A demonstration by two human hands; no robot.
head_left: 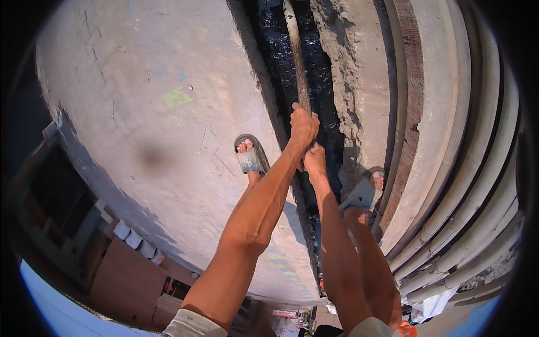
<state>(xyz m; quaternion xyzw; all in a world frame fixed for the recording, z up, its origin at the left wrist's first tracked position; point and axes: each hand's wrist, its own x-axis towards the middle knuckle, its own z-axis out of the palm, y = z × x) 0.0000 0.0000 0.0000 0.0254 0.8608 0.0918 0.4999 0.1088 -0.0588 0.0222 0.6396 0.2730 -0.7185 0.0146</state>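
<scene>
A long wooden pole (298,62) runs along a narrow open drain (275,50) holding dark, wet, shiny liquid. My left hand (304,126) is wrapped round the pole, farther up it. Just behind, my right hand (315,159) grips the pole close to its near end, a short piece of which shows below the hands. The pole's far end runs out of view at the top, so whatever is on it is hidden.
My feet in grey slide sandals straddle the drain, the left sandal (250,157) on the pale concrete paving (157,112), the right sandal (362,191) on the rough broken ledge (351,84). Several pale pipes (477,185) curve along the right. White containers (135,240) stand at the lower left.
</scene>
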